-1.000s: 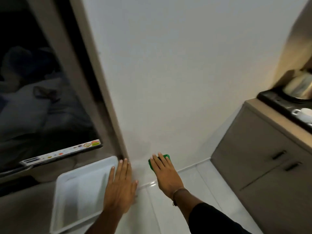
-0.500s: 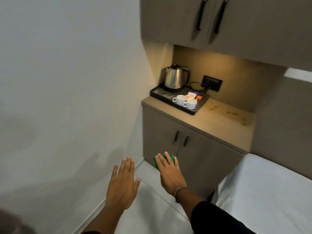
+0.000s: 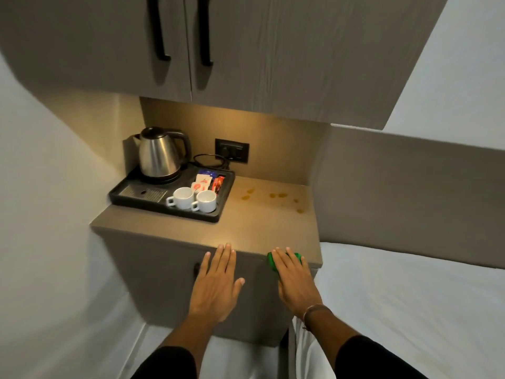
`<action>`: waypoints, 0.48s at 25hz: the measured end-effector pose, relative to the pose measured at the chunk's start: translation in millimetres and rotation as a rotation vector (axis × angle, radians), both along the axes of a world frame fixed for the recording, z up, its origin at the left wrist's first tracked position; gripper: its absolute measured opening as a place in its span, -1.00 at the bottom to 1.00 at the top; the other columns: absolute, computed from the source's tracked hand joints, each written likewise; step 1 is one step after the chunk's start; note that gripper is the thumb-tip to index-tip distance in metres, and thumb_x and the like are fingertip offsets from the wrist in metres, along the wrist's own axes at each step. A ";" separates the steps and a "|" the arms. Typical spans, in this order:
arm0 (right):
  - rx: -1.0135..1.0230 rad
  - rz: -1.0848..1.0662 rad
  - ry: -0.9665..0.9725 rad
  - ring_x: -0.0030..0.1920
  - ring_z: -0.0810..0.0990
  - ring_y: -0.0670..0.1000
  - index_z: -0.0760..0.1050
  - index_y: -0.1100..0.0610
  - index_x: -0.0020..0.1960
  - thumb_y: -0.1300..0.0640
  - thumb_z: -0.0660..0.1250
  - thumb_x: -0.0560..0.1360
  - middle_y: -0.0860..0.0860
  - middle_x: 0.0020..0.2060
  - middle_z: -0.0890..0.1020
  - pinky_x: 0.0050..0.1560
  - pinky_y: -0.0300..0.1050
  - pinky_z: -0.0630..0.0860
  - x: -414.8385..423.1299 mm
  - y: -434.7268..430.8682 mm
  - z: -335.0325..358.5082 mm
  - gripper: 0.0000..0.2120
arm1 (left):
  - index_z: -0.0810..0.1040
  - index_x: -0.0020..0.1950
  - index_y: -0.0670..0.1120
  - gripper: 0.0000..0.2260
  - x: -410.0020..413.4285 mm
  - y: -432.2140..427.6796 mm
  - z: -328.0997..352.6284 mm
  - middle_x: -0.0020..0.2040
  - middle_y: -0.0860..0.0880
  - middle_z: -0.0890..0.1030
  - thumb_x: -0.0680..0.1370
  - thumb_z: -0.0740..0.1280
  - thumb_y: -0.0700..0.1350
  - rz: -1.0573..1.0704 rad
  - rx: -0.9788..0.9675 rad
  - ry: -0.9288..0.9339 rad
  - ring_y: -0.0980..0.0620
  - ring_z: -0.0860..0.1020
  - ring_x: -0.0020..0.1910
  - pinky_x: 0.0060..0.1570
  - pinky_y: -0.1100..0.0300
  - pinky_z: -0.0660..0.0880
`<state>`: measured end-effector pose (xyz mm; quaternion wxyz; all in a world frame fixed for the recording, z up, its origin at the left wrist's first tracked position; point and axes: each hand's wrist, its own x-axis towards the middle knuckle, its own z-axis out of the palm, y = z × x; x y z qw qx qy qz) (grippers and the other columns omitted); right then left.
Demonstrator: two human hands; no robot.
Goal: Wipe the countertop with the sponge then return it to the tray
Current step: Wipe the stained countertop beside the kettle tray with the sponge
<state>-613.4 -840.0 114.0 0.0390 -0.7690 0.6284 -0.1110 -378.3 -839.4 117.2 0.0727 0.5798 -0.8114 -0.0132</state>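
Holding a green sponge (image 3: 284,259), right hand (image 3: 293,280) nears the stained countertop (image 3: 262,214)

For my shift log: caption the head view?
Right hand carries green sponge toward stained countertop; left hand open, empty.

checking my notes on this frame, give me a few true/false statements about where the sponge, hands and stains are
1. The right hand covers a green sponge. True.
2. The left hand holds the sponge. False: it is flat, open and empty.
3. Yellowish stains mark the countertop right of the black tray. True.
4. The sponge is rubbing those stains. False: it is near the counter's front edge, well short of them.
5. The kettle stands on the bare counter. False: it sits on the tray, behind two white cups.
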 end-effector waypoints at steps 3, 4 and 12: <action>0.057 -0.096 -0.014 0.67 0.02 0.09 0.05 0.01 0.67 0.26 0.21 0.68 -0.01 0.67 0.16 0.62 0.15 -0.09 -17.5 -48.1 2.0 -0.37 | -0.02 0.68 -0.16 -0.35 -26.1 -76.3 1.5 0.72 -0.17 -0.01 0.72 0.06 0.18 -0.094 0.024 0.023 -0.15 -0.10 0.68 0.62 -0.24 -0.05; 0.081 -0.119 -0.004 0.67 0.02 0.09 0.05 0.01 0.67 0.23 0.20 0.70 0.00 0.67 0.15 0.63 0.15 -0.07 -21.8 -61.6 3.3 -0.39 | -0.03 0.68 -0.15 -0.35 -31.8 -96.2 -0.1 0.72 -0.17 -0.01 0.72 0.05 0.18 -0.117 0.035 0.022 -0.16 -0.10 0.68 0.62 -0.24 -0.06; 0.240 -0.282 0.038 0.67 0.03 0.13 0.03 0.00 0.67 0.10 0.14 0.71 0.02 0.67 0.15 0.65 0.23 -0.02 -52.3 -157.4 -17.0 -0.43 | -0.08 0.69 -0.11 -0.34 -55.8 -217.1 -43.0 0.72 -0.15 -0.05 0.72 0.01 0.23 -0.156 0.159 0.037 -0.18 -0.15 0.67 0.62 -0.28 -0.10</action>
